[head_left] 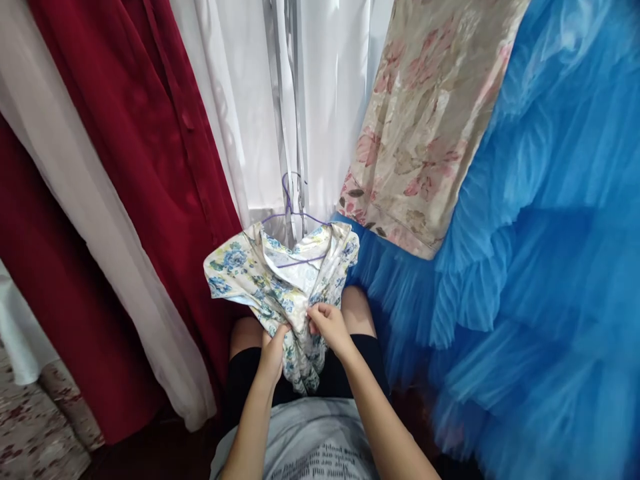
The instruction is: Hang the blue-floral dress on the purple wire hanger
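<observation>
In the head view a white floral dress (pixel 270 280) with blue and yellow flowers hangs on a purple wire hanger (pixel 320 219) above my lap. Its collar lies open at the top, and the lower cloth bunches between my knees. My left hand (pixel 274 347) is closed on the dress's left side, thumb on top of the fabric. Higher up, at the front below the neckline, my right hand (pixel 325 321) pinches the cloth between thumb and fingers. Whether a button or other fastening sits in that pinch is too small to tell.
Dark red cloth (pixel 145 113) and pale cloth (pixel 107 193) hang at left. White fabric (pixel 330 87) with grey ribbons (pixel 280 87) hangs ahead. A beige floral garment (pixel 415 133) and a large blue tulle skirt (pixel 560 267) crowd the right side.
</observation>
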